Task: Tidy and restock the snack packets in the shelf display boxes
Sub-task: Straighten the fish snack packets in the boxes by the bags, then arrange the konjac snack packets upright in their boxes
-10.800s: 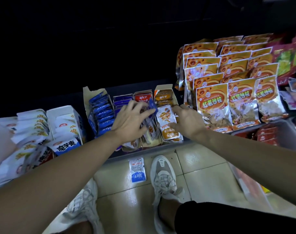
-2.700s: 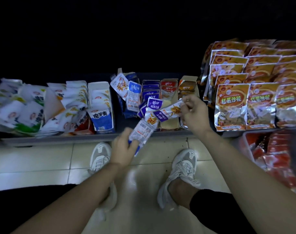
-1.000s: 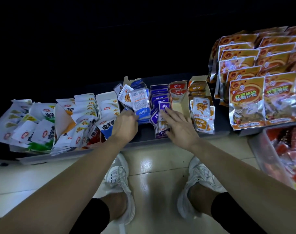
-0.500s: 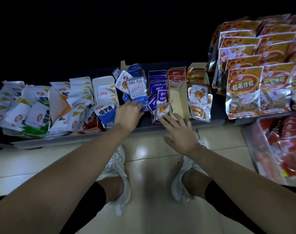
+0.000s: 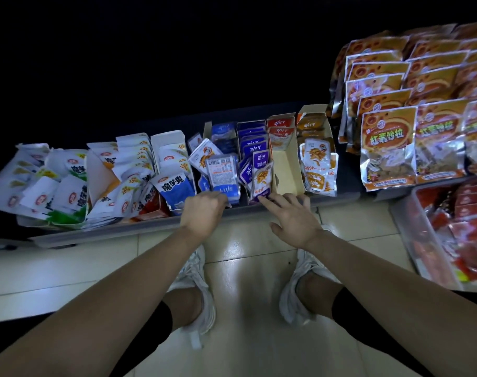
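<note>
Packet: 魔芋爽 | bags: 红薯沙拉 | barcode packet

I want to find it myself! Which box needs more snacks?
Look along the shelf edge, just left of the big orange bags. Among the narrow boxes, the red-topped box sits between purple and orange ones. Only its front shows bare cardboard.

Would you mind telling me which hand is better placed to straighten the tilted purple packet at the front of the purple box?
The right hand: its fingers already reach the purple packet. The left hand sits by the blue packets in the neighbouring box.
</note>
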A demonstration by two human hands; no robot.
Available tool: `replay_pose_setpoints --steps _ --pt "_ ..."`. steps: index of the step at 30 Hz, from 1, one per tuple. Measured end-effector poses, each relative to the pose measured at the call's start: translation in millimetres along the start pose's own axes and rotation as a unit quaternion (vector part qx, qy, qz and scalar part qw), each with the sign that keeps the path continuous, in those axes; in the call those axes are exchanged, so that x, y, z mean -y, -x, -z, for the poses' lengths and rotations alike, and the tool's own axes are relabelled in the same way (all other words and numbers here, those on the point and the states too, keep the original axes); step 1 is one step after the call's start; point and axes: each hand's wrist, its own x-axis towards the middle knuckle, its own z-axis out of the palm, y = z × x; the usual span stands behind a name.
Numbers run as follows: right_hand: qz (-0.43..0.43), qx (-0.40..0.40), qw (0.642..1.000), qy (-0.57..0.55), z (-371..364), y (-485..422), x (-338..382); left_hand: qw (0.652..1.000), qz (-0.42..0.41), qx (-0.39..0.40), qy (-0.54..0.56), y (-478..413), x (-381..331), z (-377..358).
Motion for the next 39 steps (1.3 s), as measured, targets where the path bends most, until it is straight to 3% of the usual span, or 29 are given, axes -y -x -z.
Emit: replay_pose_setpoints --steps 5,10,12,17,21,26,31,35,39 --pt "-0.014 0.044 0.999 -0.021 6.9 1.9 3.9 1.000 0.000 -0.002 0.011 16.2 -13.3 7.0" --pt "-0.046 0.146 0.988 0.011 31.7 -0.2 17.1 0.971 -0.036 0.235 0.003 19.3 -8.5 51.9" --pt "-0.043 0.127 0.991 0.009 49.0 -1.3 29.2 0.963 -0.031 0.265 0.027 22.1 -3.5 77.4" --pt "0.000 0.037 0.998 -0.059 108.2 -9.7 60.6 0.972 0.009 0.226 0.065 44.1 10.3 145.1" --pt "0.036 0.047 0.996 -0.063 162.0 -11.9 96.8 0.976 0.006 0.217 0.004 82.9 26.7 204.4" --pt "0.113 -0.013 0.992 -0.058 217.6 -16.9 169.5 0.986 0.036 0.155 -0.054 118.3 65.3 265.3" --pt "0.189 -0.054 0.980 -0.036 241.0 -29.0 246.4 0.988 0.147 0.049 -0.017 167.7 139.1 282.8" --pt "0.225 -0.080 0.971 -0.004 258.5 -57.3 299.9 0.958 0.280 -0.031 0.052 206.1 215.6 282.4" --pt "0.232 -0.064 0.970 0.040 263.7 -99.7 340.7 0.935 0.324 -0.089 0.109 213.0 262.6 278.2"
